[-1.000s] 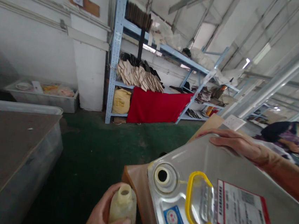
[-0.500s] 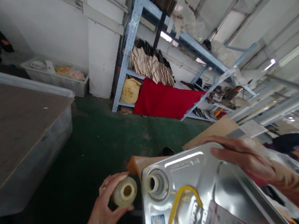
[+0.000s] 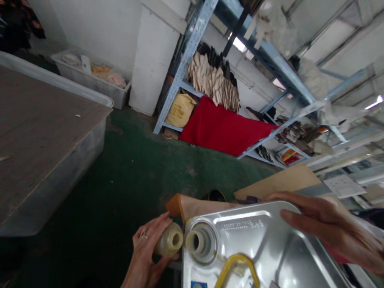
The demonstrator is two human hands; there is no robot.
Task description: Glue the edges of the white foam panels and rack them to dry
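Observation:
My left hand (image 3: 149, 248), with a ring on one finger, is wrapped round a cloudy, yellowish plastic bottle (image 3: 166, 243). The bottle's open mouth faces right, close beside the spout of a large silver metal can (image 3: 271, 242). That white spout (image 3: 196, 242) is uncapped and sits in a round recess at the can's corner. A yellow handle (image 3: 235, 261) and paper labels show on the can's top. My right hand (image 3: 333, 228) grips the can's far edge, thumb on the top face. The can is tilted toward the bottle; I cannot see liquid flowing.
A large plastic bin with a brown board on top (image 3: 43, 134) stands at left. Blue shelving (image 3: 187, 71) with stacked pieces and a red cloth (image 3: 223, 129) rises ahead. A wooden table edge (image 3: 202, 206) lies behind the can, above the green floor (image 3: 135, 165).
My left hand has brought the bottle right, closer to the can's spout, and its mouth has turned further toward it. The camera view has tilted and shifted.

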